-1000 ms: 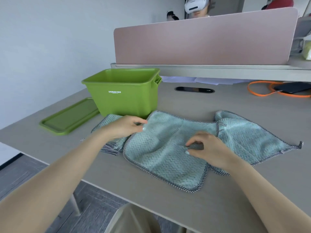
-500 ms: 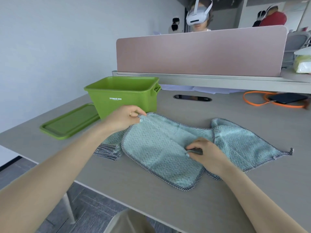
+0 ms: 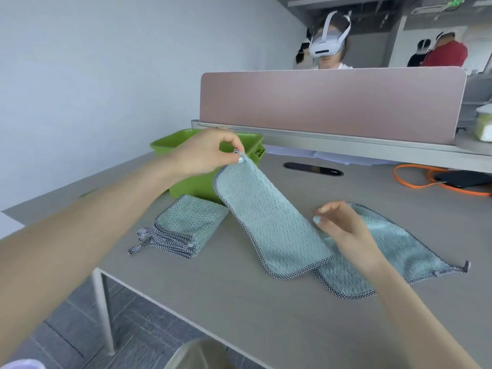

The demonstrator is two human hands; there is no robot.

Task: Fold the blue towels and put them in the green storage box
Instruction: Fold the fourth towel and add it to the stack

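My left hand (image 3: 205, 153) pinches the far corner of a light blue towel (image 3: 269, 222) with a checked hem and holds it up in front of the green storage box (image 3: 191, 186). The towel slopes down to the table, its near edge lying over a second blue towel (image 3: 394, 249) spread out to the right. My right hand (image 3: 343, 225) hovers at the lifted towel's right edge with curled fingers; whether it holds cloth is hidden. A stack of folded blue towels (image 3: 183, 227) lies on the table just left of the lifted one, in front of the box.
A pink divider panel (image 3: 332, 102) runs along the table's back, with a person in a white headset behind it. An orange cable (image 3: 415, 185) and a dark phone (image 3: 463, 178) lie at the back right. A black cable slot (image 3: 312, 169) sits mid-table. The table's near edge runs diagonally.
My left hand has raised the towel's far corner off the table, uncovering the folded stack. My right hand has lifted off the towel's middle. The view has tilted upward.
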